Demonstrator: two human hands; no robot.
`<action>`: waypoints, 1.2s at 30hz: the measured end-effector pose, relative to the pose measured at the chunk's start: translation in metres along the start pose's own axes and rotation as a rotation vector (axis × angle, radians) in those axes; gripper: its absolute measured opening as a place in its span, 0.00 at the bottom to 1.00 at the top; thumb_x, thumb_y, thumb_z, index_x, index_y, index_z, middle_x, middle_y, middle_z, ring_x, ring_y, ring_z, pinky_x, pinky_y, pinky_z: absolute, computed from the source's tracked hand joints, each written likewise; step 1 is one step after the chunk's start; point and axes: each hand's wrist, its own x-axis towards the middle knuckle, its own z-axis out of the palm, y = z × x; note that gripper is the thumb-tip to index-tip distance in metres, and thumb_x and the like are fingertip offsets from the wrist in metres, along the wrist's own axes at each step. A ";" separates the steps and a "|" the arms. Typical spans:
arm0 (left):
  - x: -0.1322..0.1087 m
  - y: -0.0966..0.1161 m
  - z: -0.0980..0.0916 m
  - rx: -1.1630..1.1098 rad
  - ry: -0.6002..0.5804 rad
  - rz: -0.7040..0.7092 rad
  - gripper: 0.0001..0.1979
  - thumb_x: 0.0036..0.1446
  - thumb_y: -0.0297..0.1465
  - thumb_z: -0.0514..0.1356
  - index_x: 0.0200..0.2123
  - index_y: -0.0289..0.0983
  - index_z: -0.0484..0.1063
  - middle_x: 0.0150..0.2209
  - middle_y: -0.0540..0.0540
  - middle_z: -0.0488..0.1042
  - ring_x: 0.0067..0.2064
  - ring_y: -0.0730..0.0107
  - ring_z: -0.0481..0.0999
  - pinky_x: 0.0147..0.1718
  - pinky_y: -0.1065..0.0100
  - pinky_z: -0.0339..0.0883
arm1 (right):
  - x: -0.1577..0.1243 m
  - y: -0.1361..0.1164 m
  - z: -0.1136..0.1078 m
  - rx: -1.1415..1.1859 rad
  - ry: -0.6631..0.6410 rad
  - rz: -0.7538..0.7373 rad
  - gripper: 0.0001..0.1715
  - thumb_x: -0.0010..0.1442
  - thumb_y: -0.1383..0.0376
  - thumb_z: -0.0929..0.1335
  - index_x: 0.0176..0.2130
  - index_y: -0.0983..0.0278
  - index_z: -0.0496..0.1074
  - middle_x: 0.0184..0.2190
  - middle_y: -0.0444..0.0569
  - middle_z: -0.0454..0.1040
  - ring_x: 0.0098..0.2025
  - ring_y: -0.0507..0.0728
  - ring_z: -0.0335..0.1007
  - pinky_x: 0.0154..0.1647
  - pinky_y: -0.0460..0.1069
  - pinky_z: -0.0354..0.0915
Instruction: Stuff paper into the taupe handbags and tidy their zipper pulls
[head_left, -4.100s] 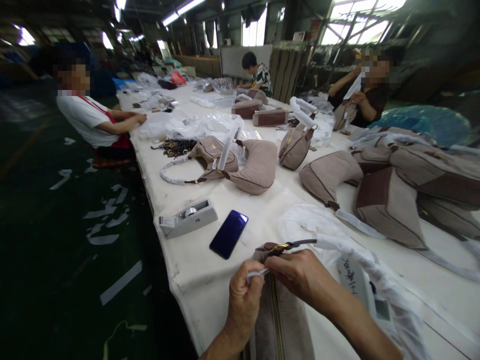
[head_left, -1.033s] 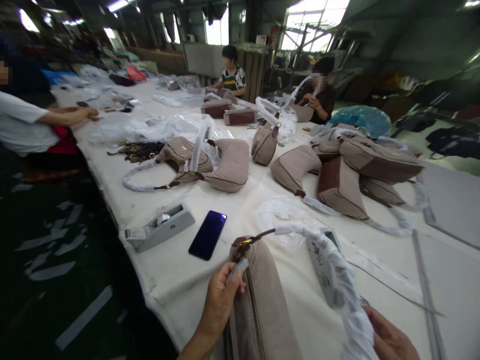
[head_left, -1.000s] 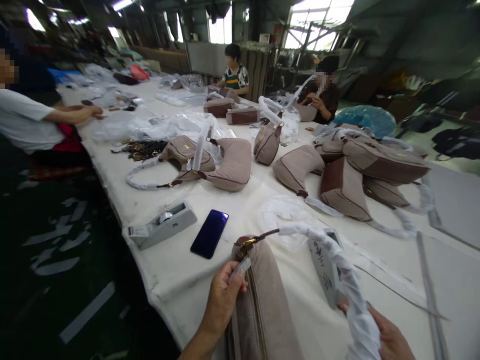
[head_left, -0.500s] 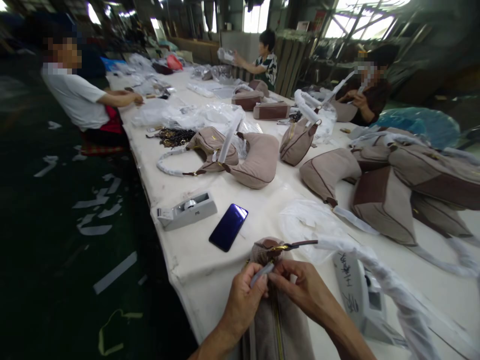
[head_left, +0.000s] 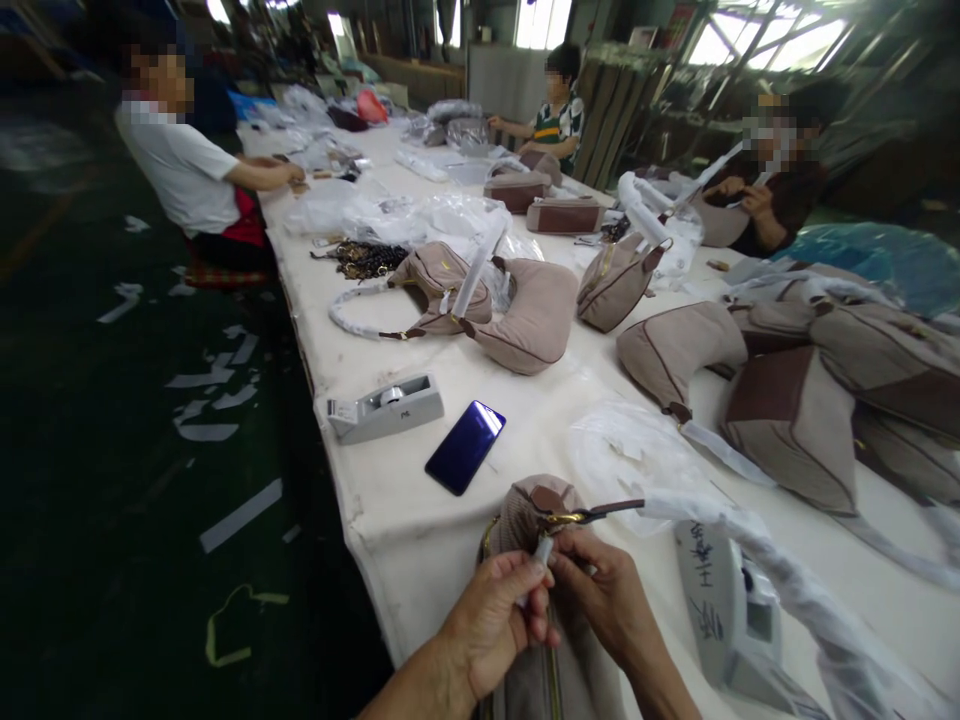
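Observation:
A beige handbag (head_left: 529, 515) lies at the table's near edge with its gold zipper facing me. My left hand (head_left: 491, 625) pinches a small white-wrapped zipper pull (head_left: 541, 550) at the bag's end. My right hand (head_left: 600, 600) has its fingertips closed on the same wrapped pull from the right. The bag's strap (head_left: 757, 545), wound in white plastic film, runs off to the right over the table.
A blue phone (head_left: 465, 461) and a grey tape dispenser (head_left: 386, 407) lie just beyond the bag, a second dispenser (head_left: 720, 610) at my right. Several beige and brown bags (head_left: 787, 410) fill the white table (head_left: 390, 540). Three other people sit around it. Paper scraps litter the dark floor on the left.
My right hand let go of the wrapped strap and came over to the zipper pull beside my left hand. Both hands now pinch it. The view swung slightly.

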 end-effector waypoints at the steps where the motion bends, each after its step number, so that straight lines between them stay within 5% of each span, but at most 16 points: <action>1: -0.001 0.000 -0.001 -0.033 -0.003 -0.033 0.19 0.36 0.39 0.70 0.24 0.32 0.68 0.15 0.55 0.65 0.14 0.80 0.61 0.20 0.70 0.65 | 0.000 0.002 0.001 0.027 0.002 0.003 0.15 0.55 0.56 0.67 0.25 0.64 0.73 0.26 0.48 0.73 0.31 0.57 0.68 0.33 0.48 0.61; 8: -0.007 0.000 -0.002 -0.091 -0.031 0.003 0.16 0.39 0.36 0.70 0.24 0.31 0.70 0.15 0.54 0.67 0.14 0.80 0.62 0.22 0.65 0.71 | -0.002 0.002 0.008 0.237 -0.022 0.158 0.18 0.50 0.53 0.71 0.24 0.66 0.72 0.19 0.44 0.69 0.20 0.49 0.60 0.19 0.43 0.55; 15: -0.008 0.000 -0.001 -0.198 -0.068 -0.142 0.17 0.35 0.34 0.72 0.24 0.30 0.71 0.15 0.54 0.68 0.14 0.81 0.64 0.18 0.67 0.72 | -0.001 0.002 0.014 0.990 -0.298 0.539 0.14 0.46 0.61 0.75 0.29 0.66 0.70 0.12 0.35 0.62 0.08 0.39 0.36 0.08 0.37 0.34; 21: -0.011 0.001 -0.005 -0.210 -0.210 -0.215 0.15 0.39 0.33 0.71 0.25 0.29 0.71 0.15 0.55 0.65 0.14 0.83 0.62 0.18 0.68 0.73 | -0.002 0.017 0.008 1.235 -0.498 0.503 0.12 0.49 0.60 0.73 0.30 0.67 0.72 0.06 0.33 0.57 0.06 0.40 0.33 0.06 0.37 0.36; 26: -0.006 -0.010 -0.008 -0.182 -0.298 -0.205 0.15 0.40 0.35 0.70 0.26 0.29 0.71 0.16 0.55 0.65 0.15 0.82 0.62 0.20 0.69 0.73 | -0.005 0.023 0.007 1.108 -0.505 0.467 0.23 0.50 0.51 0.72 0.23 0.69 0.69 0.05 0.32 0.51 0.06 0.39 0.33 0.07 0.37 0.36; 30: 0.002 -0.019 -0.008 -0.038 -0.216 -0.047 0.19 0.41 0.40 0.69 0.25 0.31 0.68 0.16 0.54 0.66 0.14 0.81 0.61 0.20 0.68 0.70 | -0.002 0.016 0.002 0.798 -0.414 0.417 0.23 0.48 0.54 0.74 0.21 0.68 0.66 0.07 0.34 0.55 0.07 0.40 0.37 0.07 0.39 0.33; 36: -0.002 -0.018 -0.007 0.493 0.051 0.447 0.18 0.54 0.45 0.59 0.30 0.34 0.66 0.20 0.51 0.70 0.21 0.75 0.70 0.23 0.73 0.61 | -0.012 0.021 -0.007 0.765 -0.258 0.437 0.27 0.52 0.49 0.70 0.41 0.69 0.70 0.11 0.38 0.64 0.08 0.41 0.43 0.09 0.39 0.35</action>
